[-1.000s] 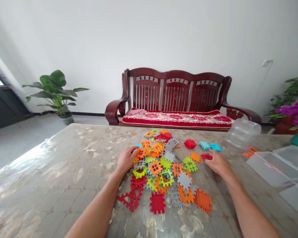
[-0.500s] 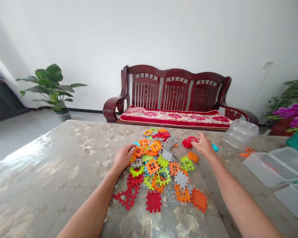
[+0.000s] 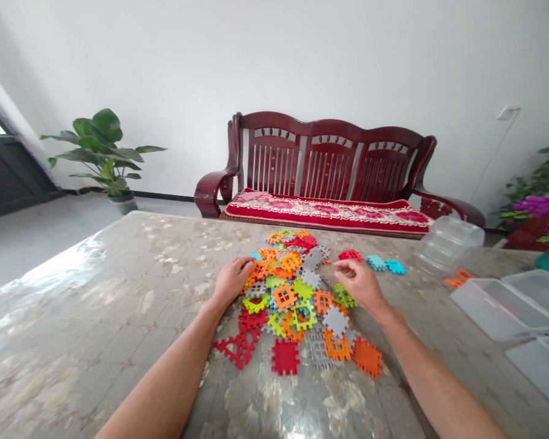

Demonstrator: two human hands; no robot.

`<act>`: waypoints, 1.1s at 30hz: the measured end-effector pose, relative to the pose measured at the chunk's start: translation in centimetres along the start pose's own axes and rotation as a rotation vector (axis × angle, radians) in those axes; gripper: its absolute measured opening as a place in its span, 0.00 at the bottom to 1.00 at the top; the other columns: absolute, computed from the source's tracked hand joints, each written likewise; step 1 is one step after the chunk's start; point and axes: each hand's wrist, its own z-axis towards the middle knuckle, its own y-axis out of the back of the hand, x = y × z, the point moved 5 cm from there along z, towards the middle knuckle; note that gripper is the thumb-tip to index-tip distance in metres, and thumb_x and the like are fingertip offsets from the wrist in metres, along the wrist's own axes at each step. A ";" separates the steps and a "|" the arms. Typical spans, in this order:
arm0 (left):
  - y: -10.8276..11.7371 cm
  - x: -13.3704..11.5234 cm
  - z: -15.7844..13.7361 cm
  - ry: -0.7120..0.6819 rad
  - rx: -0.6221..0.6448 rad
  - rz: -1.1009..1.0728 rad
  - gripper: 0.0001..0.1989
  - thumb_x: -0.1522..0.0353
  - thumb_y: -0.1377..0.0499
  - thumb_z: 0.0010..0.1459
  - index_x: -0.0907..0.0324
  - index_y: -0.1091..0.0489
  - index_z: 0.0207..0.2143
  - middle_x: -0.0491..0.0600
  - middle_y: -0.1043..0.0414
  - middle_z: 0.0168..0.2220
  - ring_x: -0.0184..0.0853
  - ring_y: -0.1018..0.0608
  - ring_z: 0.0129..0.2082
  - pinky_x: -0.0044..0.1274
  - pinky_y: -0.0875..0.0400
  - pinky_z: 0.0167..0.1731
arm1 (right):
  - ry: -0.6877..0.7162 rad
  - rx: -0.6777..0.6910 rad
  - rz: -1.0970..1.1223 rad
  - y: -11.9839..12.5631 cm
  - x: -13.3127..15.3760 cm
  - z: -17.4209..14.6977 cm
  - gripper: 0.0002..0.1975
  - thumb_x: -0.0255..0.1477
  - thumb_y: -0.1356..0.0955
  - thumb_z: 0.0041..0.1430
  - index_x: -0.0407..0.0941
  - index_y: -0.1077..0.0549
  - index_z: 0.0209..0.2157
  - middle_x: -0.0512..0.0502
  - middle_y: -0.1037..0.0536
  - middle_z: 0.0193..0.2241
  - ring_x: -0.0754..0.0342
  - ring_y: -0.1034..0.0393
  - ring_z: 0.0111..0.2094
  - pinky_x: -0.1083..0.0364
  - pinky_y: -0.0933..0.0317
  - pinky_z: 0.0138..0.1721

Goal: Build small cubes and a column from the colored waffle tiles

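Interlocking pieces [image 3: 303, 289] heaped on table [image 3: 265, 410]

Red square [image 3: 285, 357] is lying nearest. Left hand [image 3: 231, 280] is resting at the heap's left edge, grip undeterminable; right hand [image 3: 361, 286] is hanging opposite, fingers parted. Wooden sofa [image 3: 329, 161] is standing behind.

Our glossy counter [image 3: 119, 317] carries smooth plastic pieces [image 3: 285, 356]; past its far edge we see a polished wooden bench [image 3: 333, 161].

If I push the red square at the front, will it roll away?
Probably not: the red square lies flat, so it should slide, perhaps easily on that shiny tabletop. It looks thin, so likely light. Its toothed edges might snag the grey piece beside it.
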 end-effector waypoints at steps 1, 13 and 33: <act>0.0 -0.1 0.0 0.001 0.003 0.004 0.22 0.58 0.53 0.62 0.54 0.25 0.47 0.49 0.22 0.49 0.38 0.24 0.50 0.28 0.34 0.53 | 0.075 0.056 -0.008 -0.8 1.7 -1.1 0.09 0.31 0.32 0.54 0.46 0.24 0.37 0.46 0.20 0.36 0.51 0.27 0.37 0.52 0.34 0.41; 0.2 -0.5 -0.2 -0.004 -0.012 0.010 0.21 0.59 0.53 0.62 0.55 0.24 0.47 0.50 0.22 0.48 0.39 0.23 0.48 0.27 0.33 0.51 | 0.562 0.610 -0.129 -5.8 11.4 -8.9 0.34 0.49 0.22 0.39 0.52 0.25 0.48 0.47 0.26 0.45 0.47 0.36 0.45 0.49 0.42 0.46; 0.2 -0.4 -0.1 0.009 -0.014 0.001 0.20 0.60 0.51 0.62 0.53 0.24 0.47 0.48 0.22 0.49 0.38 0.23 0.49 0.27 0.33 0.53 | 0.755 0.319 -0.144 -6.3 13.2 -9.9 0.11 0.33 0.39 0.68 0.46 0.26 0.38 0.46 0.22 0.31 0.53 0.30 0.34 0.53 0.40 0.37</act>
